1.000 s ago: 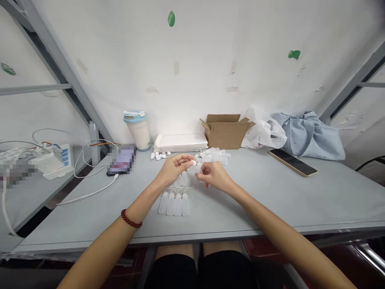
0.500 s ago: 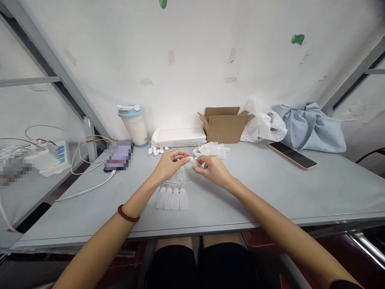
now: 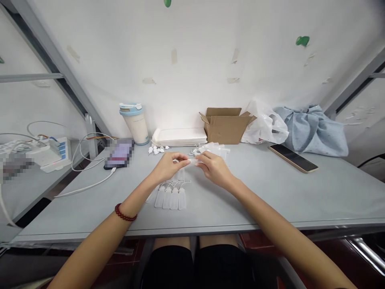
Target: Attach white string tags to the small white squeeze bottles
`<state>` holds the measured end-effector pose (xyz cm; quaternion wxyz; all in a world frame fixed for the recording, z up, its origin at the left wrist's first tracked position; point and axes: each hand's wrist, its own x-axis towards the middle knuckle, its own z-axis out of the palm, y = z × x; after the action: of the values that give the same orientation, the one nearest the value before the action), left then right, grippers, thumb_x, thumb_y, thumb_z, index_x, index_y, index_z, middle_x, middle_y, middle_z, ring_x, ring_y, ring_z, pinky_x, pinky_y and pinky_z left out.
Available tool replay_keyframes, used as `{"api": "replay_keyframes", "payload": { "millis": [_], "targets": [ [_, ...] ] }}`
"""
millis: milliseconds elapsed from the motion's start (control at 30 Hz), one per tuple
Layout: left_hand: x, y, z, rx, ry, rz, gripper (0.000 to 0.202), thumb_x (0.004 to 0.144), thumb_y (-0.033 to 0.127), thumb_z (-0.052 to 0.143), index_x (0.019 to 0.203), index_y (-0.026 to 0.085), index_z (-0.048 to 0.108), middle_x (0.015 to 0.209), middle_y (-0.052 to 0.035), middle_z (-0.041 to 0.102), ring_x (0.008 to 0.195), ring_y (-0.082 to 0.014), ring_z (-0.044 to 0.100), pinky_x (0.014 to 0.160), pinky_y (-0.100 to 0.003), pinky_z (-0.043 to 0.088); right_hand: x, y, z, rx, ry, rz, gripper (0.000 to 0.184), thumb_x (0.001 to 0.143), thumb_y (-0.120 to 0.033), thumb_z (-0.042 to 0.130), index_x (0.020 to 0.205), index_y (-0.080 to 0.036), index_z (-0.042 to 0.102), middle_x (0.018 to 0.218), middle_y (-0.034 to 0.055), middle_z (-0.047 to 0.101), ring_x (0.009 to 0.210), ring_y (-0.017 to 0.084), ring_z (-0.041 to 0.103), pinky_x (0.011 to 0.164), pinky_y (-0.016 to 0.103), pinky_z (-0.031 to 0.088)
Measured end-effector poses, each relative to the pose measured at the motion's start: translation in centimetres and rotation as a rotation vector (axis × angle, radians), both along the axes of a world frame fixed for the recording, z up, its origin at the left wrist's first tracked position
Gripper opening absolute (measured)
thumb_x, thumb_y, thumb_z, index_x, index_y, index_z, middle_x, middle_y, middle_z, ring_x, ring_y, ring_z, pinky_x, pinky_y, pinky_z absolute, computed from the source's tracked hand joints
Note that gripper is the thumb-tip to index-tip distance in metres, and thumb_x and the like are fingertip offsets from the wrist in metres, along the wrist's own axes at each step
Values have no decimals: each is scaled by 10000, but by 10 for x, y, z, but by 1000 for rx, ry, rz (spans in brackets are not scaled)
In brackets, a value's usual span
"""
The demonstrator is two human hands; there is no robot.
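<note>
— So, what sat nearest?
— Row of small bottles [image 3: 170, 197] on the table [image 3: 270, 192]. Just past it, my left hand [image 3: 168, 166] and right hand [image 3: 215, 168] pinched one small white piece [image 3: 192, 161] between fingertips.
— Behind?
— Loose bottle pile [image 3: 215, 149], then cardboard box [image 3: 227, 125].

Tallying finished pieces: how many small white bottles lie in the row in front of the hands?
4 bottles lie side by side on the table, just below the left hand. More may be hidden under the hands.
</note>
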<state>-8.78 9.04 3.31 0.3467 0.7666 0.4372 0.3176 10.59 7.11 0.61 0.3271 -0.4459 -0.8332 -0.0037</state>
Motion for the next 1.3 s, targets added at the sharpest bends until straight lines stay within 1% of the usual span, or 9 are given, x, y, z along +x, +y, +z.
{"api": "replay_keyframes", "payload": {
  "millis": [267, 500, 600, 733, 867, 1000, 1133, 1200, 1300],
  "targets": [
    [-1, -2, 2, 63, -81, 14, 295, 718, 441, 649, 811, 166, 697, 839, -43, 685, 737, -156, 569, 608, -237, 428, -4, -1, 7, -386, 378, 55, 253, 891, -275, 452, 885, -147, 670, 759, 48, 670, 672, 147, 570, 630, 256, 403],
    [-1, -1, 1, -167, -31, -46, 488, 804, 548, 481, 602, 135, 643, 624, -47, 640, 529, -116, 502, 459, -220, 364, -12, -4, 6, -403, 465, 56, 255, 875, -313, 458, 860, -147, 650, 739, 38, 656, 646, 129, 536, 607, 241, 369],
    [-1, -1, 0, -71, 4, -87, 439, 808, 517, 493, 653, 143, 662, 654, -42, 659, 584, -136, 552, 534, -234, 420, -13, -5, 5, -448, 495, 46, 305, 883, -342, 425, 729, -148, 601, 651, 13, 587, 585, 108, 472, 572, 234, 338],
    [0, -5, 4, 77, 17, -114, 307, 805, 424, 526, 850, 173, 695, 876, -40, 705, 807, -184, 610, 709, -264, 462, -12, -4, 5, -555, 577, 54, 410, 884, -439, 383, 594, -165, 475, 557, -21, 451, 503, 84, 354, 506, 230, 286],
    [1, -5, 6, 69, 8, -119, 315, 802, 431, 532, 889, 174, 691, 929, -40, 702, 844, -190, 607, 749, -273, 458, -12, -2, 5, -651, 668, 80, 426, 867, -502, 391, 611, -169, 460, 539, -33, 405, 465, 71, 288, 463, 226, 249],
    [1, -3, 2, -4, 16, -102, 437, 834, 509, 447, 727, 146, 666, 742, -44, 682, 723, -176, 598, 660, -264, 444, -13, -3, 7, -667, 714, 87, 430, 856, -530, 408, 621, -172, 448, 558, -27, 422, 469, 69, 301, 451, 223, 238],
    [3, -6, 3, -33, -9, -70, 437, 818, 507, 465, 602, 153, 603, 616, -20, 626, 625, -150, 561, 607, -247, 419, -13, -9, 12, -694, 655, 148, 339, 849, -496, 452, 858, -167, 531, 594, -41, 433, 491, 78, 316, 473, 219, 261],
    [4, -7, 6, -71, -45, -38, 425, 811, 494, 477, 578, 156, 585, 591, -12, 608, 598, -141, 545, 598, -244, 414, -13, -11, 14, -640, 591, 152, 332, 829, -466, 506, 986, -175, 528, 670, -30, 473, 528, 82, 337, 503, 220, 284],
    [4, -7, 8, -120, -92, -9, 407, 802, 472, 495, 564, 155, 585, 579, -9, 595, 597, -135, 534, 621, -249, 415, -13, -11, 14, -528, 536, 136, 301, 840, -445, 496, 940, -167, 554, 759, 0, 513, 596, 96, 381, 541, 230, 306]
  ]
}}
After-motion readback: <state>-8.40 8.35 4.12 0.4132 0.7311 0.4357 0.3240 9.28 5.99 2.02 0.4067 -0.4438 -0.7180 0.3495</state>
